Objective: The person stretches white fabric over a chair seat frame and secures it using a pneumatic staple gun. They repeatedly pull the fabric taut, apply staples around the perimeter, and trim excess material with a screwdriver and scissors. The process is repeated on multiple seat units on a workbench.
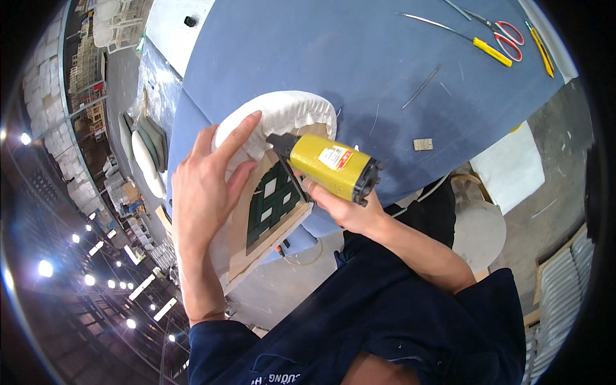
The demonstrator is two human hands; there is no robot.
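My right hand is wrapped round the handle of a yellow staple gun. The gun's black nose meets the inner edge of white fabric on an upholstered chair panel. Along the panel's left rim, my left hand grips it, index finger stretched over the fabric and thumb on the inner side; its other fingers are partly hidden. The panel is tilted, showing a wooden frame with beige lining and dark green webbing in the opening. White fabric is gathered in folds round its curved end.
Blue cloth covers the table. At the far right lie a yellow-handled pick, red-handled scissors and a yellow cutter. A small block lies nearer. A stool stands right, padded pieces left.
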